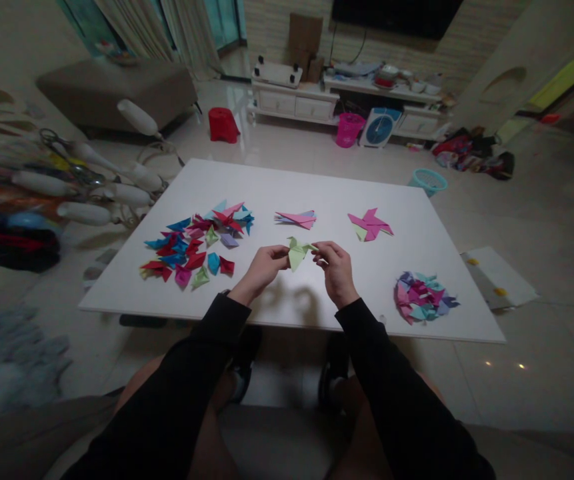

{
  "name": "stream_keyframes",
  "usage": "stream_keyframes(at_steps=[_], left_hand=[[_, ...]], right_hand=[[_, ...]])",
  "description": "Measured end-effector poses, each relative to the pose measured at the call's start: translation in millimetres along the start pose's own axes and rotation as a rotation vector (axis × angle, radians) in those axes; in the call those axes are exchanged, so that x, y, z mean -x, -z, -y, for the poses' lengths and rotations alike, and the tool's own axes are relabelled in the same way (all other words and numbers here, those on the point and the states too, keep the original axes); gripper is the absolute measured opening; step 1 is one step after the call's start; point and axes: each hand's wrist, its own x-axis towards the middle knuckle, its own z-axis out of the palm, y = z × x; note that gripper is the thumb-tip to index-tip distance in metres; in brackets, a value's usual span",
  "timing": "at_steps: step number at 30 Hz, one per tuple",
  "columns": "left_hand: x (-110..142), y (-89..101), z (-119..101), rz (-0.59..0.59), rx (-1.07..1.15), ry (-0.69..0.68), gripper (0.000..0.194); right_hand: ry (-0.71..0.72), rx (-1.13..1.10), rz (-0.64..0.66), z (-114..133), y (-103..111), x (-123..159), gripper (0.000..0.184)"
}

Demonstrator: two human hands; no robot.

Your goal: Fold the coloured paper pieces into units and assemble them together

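A pale green origami crane [297, 254] is held up between my two hands, over the near middle of the white table [267, 187]. My left hand [267, 265] pinches its left end. At its right end, my right hand [334, 267] grips the other tip between thumb and fingers. Beyond the crane lie a small bundle of folded pink and lilac paper strips [297, 219] and a pink origami pinwheel shape [371, 225] with one green point. Many folded paper pieces [187, 247] in red, blue, pink and green spread across the table's left side.
On the table's right lies a round cluster of folded paper [424, 298] in pink, teal and purple. Past the far edge stand a red stool [223, 125], a pink bin [349, 129] and a teal basket [429, 180]. A lamp with several white arms [117, 193] is close to the left edge.
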Motion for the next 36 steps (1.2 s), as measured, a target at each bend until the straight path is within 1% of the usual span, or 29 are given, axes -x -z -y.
stream_keyframes(at_steps=[8,13,16,21,29,33,36], left_hand=[[-0.2,0.3,-0.1,-0.027,0.004,0.006,0.029],[-1.5,1.3,0.9,-0.003,0.012,-0.007,0.031],[-3.1,1.8,2.4,0.005,0.022,-0.015,0.033],[-3.2,2.3,3.7,0.004,0.046,-0.027,0.033],[-3.1,2.8,4.4,-0.028,0.079,0.021,0.03],[-2.8,2.6,4.5,-0.018,0.085,0.024,0.029],[-2.9,2.9,4.7,-0.009,0.084,0.024,0.029]], right_hand=[[0.018,0.052,0.003,-1.6,1.1,-1.1,0.012],[0.01,-0.007,-0.015,0.4,1.4,-1.1,0.012],[0.025,-0.031,0.002,1.0,1.9,-1.2,0.01],[0.112,0.031,0.035,-1.4,3.2,-1.6,0.01],[0.294,0.135,0.026,2.2,1.7,3.9,0.02],[0.344,0.286,0.026,5.3,1.7,7.2,0.016],[0.362,0.318,0.026,5.0,2.6,7.2,0.015]])
